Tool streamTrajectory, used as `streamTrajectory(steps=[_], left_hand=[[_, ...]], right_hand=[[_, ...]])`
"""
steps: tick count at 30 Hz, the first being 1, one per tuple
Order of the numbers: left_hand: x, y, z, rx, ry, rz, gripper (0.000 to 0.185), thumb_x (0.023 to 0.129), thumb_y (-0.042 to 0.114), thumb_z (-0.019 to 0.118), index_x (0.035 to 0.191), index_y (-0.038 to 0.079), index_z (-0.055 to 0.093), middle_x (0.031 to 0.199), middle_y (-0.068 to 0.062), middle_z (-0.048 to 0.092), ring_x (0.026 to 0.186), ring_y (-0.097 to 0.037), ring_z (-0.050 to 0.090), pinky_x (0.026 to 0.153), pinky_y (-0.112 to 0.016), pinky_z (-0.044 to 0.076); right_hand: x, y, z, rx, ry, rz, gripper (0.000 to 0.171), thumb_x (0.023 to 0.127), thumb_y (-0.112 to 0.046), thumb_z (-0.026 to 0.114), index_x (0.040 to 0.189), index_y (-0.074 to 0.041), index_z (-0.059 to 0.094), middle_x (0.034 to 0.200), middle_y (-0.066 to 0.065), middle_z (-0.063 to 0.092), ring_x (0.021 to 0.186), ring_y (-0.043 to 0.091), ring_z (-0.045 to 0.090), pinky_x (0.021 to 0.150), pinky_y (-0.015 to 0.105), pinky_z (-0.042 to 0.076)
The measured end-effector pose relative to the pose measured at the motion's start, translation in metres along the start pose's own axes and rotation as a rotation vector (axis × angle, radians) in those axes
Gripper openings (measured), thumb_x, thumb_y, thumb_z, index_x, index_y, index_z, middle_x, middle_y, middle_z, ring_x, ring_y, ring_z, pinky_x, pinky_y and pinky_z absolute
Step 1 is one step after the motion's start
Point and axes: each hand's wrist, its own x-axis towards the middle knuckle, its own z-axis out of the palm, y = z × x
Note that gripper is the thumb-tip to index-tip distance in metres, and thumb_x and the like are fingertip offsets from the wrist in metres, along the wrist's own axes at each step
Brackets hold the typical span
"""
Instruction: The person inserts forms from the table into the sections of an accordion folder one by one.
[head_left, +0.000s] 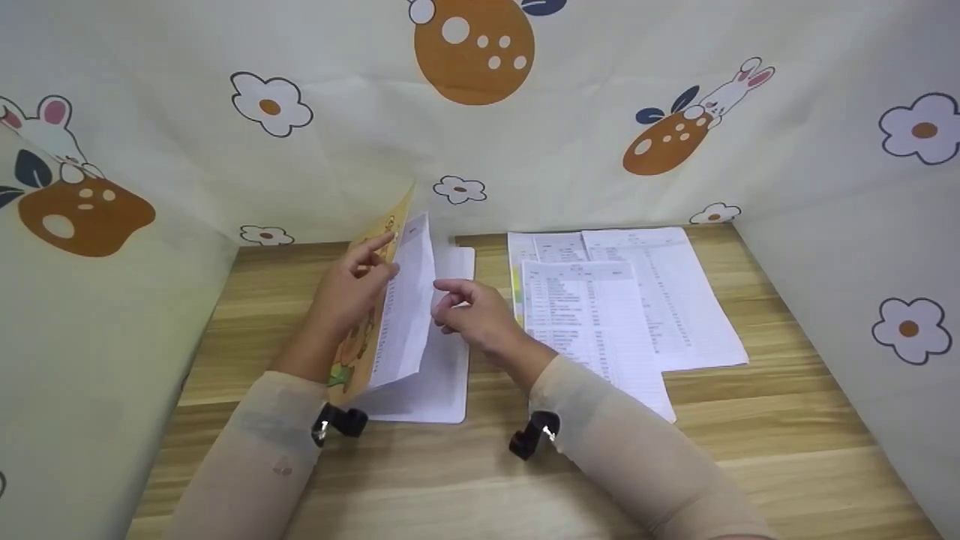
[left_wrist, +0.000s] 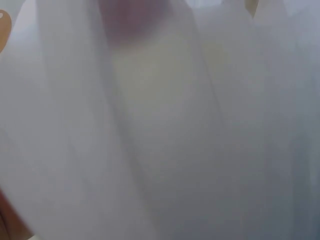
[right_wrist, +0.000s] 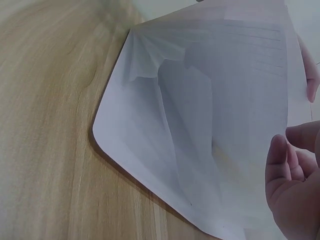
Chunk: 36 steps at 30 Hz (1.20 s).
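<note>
Booklet (head_left: 420, 352) with an orange illustrated cover, lying open left of centre on the wooden table (head_left: 450, 480); white pages spread flat, round-cornered at the lower right. Lifted sheet (head_left: 405, 300) standing nearly upright above it, faint rows of print on its face, too small to read.

Left hand (head_left: 349, 289) behind the raised cover and sheet, fingers curled over their upper edge, thumb side hidden. Right hand (head_left: 472, 311) just right of the sheet, fingers loosely bent, tips toward the paper; contact or grip not clear from the head view.

Left wrist view: only blurred white paper filling the frame, a pink smear at top centre, nothing sharp. Right wrist view: underside of the lifted page (right_wrist: 225, 115), ruled lines showing through at upper right, creases fanning from the spine at upper left, a rounded corner on the wood at lower left; right fingers (right_wrist: 280, 165) at lower right, relaxed, close to the page edge, holding nothing visibly.

Printed lists (head_left: 622, 300) in overlapping sheets at centre right, columns of text illegible, a yellow-green strip along their left margin.

Bare wood across the lower frame and at far left; patterned fabric walls (head_left: 480, 112) with rabbits, flowers and orange spotted shapes closing in the back and both sides.
</note>
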Motion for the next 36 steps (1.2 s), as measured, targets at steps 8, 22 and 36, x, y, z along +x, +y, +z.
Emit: streamTrajectory(steps=[8,22,36], left_hand=[[0.001,-0.002,0.000,-0.022,-0.001,0.030,0.054,0.102,0.043,0.061,0.156,0.047,0.052,0.135,-0.006,0.055,0.124,-0.028,0.058,0.096,-0.039,0.053],[0.001,-0.003,-0.001,-0.034,0.010,0.024,0.054,0.103,0.042,0.061,0.156,0.047,0.052,0.137,-0.007,0.054,0.127,-0.028,0.056,0.101,-0.043,0.051],[0.000,-0.004,-0.004,-0.042,0.019,0.050,0.054,0.103,0.039,0.061,0.156,0.042,0.054,0.138,-0.008,0.054,0.131,-0.031,0.056,0.104,-0.045,0.050]], right_hand=[[-0.001,0.003,-0.001,0.025,-0.023,0.005,0.052,0.091,-0.006,0.076,0.142,-0.009,0.067,0.099,0.003,0.069,0.087,0.015,0.074,0.083,0.032,0.064],[-0.013,0.013,-0.064,0.081,0.065,-0.008,0.052,0.092,-0.003,0.073,0.144,-0.004,0.065,0.100,0.003,0.068,0.088,0.015,0.073,0.079,0.030,0.062],[-0.047,0.030,-0.163,-0.034,0.204,0.079,0.051,0.097,-0.012,0.073,0.147,-0.011,0.062,0.109,0.003,0.066,0.099,0.021,0.071,0.085,0.028,0.062]])
